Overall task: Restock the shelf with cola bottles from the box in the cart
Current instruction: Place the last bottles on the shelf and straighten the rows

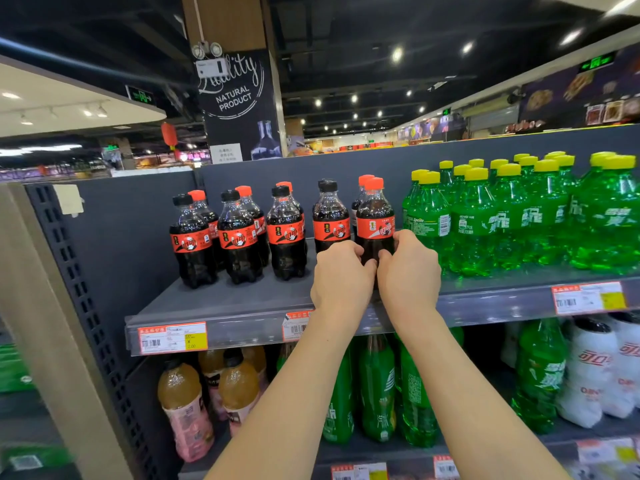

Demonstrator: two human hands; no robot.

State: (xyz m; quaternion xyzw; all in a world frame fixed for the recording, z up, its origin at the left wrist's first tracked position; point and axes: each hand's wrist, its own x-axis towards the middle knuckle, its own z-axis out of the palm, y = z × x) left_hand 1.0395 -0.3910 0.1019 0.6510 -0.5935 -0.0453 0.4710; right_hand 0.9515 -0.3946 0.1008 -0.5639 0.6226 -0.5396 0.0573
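Note:
Several cola bottles with red labels stand on the grey top shelf (221,306), in black and red caps. The red-capped cola bottle (374,220) at the right end of the row stands beside the green bottles. My left hand (341,282) and my right hand (408,275) both grip its lower part, fingers curled round it from either side. Just to its left stands a black-capped cola bottle (330,220), partly hidden behind my left hand. The box and the cart are out of view.
Green Sprite bottles (502,220) with yellow caps fill the shelf's right half. The shelf below holds orange drink bottles (180,393), more green bottles (377,386) and white bottles (595,372). A perforated upright (69,271) bounds the shelf at left.

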